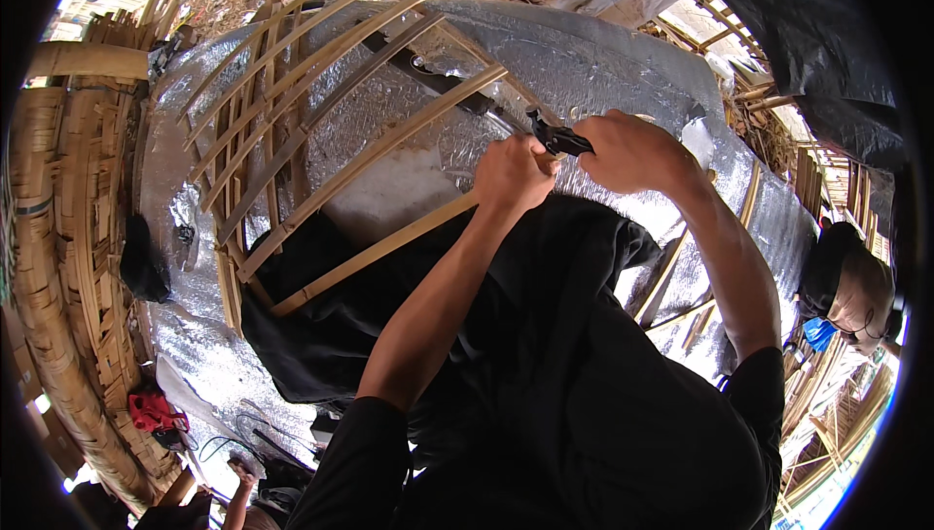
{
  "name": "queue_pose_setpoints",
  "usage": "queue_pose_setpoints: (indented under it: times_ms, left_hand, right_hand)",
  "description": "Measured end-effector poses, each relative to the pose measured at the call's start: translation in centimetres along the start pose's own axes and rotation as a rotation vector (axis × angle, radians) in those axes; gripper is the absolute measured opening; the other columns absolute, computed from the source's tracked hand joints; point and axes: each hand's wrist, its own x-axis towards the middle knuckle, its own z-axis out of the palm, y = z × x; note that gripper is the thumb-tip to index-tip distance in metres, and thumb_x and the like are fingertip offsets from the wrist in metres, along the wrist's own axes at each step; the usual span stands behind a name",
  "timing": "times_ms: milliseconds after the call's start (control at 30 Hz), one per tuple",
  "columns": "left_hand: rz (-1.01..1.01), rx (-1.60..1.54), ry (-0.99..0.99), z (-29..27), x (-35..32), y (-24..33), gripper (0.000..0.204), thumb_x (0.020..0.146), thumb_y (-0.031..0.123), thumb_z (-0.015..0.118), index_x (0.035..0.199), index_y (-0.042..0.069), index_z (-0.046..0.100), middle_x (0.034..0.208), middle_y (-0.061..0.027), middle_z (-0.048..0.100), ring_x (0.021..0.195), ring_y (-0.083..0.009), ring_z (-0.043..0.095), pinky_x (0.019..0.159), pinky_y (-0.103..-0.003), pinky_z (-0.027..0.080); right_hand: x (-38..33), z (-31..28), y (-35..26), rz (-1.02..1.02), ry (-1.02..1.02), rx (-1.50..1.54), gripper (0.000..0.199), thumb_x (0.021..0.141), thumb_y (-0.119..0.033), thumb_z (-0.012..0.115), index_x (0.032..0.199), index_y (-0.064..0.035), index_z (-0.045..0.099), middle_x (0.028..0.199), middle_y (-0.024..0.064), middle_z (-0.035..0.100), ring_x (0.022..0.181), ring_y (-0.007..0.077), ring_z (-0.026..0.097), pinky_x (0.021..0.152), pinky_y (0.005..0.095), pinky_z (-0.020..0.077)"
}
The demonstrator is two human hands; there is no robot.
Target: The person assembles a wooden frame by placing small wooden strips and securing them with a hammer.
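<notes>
Across my lap and the mat lies a frame of crossed bamboo strips (pixel 341 155). My left hand (pixel 516 175) is closed round the end of its nearest strip (pixel 379 255). In my right hand (pixel 637 152), closed and just to the right of the left, is a black-handled tool (pixel 562 139) with a curved head. The tool's head sits right by the left thumb, at the strip's end; its exact kind does not show. Beyond my hands a long dark tool (pixel 438 80) lies partly under the strips.
A silver foil mat (pixel 623 63) covers the ground. Left stands a bamboo wall (pixel 83 228), with a dark object (pixel 144 259) and a red item (pixel 158 411) near it. Another person (pixel 848 287) is at the right; another's hand (pixel 241 472) shows lower left. Black sheeting (pixel 817 34) hangs upper right.
</notes>
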Motion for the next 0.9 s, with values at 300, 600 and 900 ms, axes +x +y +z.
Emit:
queue_pose_setpoints:
  times_ms: [300,600,900]
  left_hand:
    - [-0.03,-0.147,-0.299,-1.5,2.2,-1.5,0.024,0.089,0.029,0.079,0.091,0.005,0.08,0.076,-0.0094,0.076,0.074,-0.0206,0.074,0.071,-0.035,0.056]
    - [-0.008,-0.203,-0.313,-0.8,2.4,-3.1,0.033,0.092,0.037,0.074,0.082,0.006,0.078,0.07,-0.0133,0.071,0.067,-0.0242,0.071,0.063,-0.038,0.051]
    - [-0.181,-0.391,-0.601,-3.2,1.7,-2.3,0.025,0.094,0.022,0.074,0.096,-0.003,0.072,0.072,-0.0033,0.064,0.058,-0.009,0.054,0.05,-0.026,0.038]
  right_hand:
    - [-1.4,0.5,0.1,-0.061,0.051,0.05,0.027,0.092,-0.018,0.063,0.113,-0.0009,0.065,0.089,0.0285,0.07,0.088,0.0466,0.069,0.083,0.0541,0.054]
    - [-2.5,2.9,4.2,-0.154,0.115,0.157,0.046,0.097,-0.026,0.069,0.137,-0.0049,0.061,0.097,0.0254,0.072,0.089,0.0428,0.071,0.084,0.0505,0.0536]
    - [0.4,-0.2,4.8,-0.134,-0.117,0.005,0.032,0.096,-0.024,0.07,0.126,-0.0111,0.067,0.108,0.015,0.071,0.111,0.0338,0.064,0.096,0.0497,0.0468]
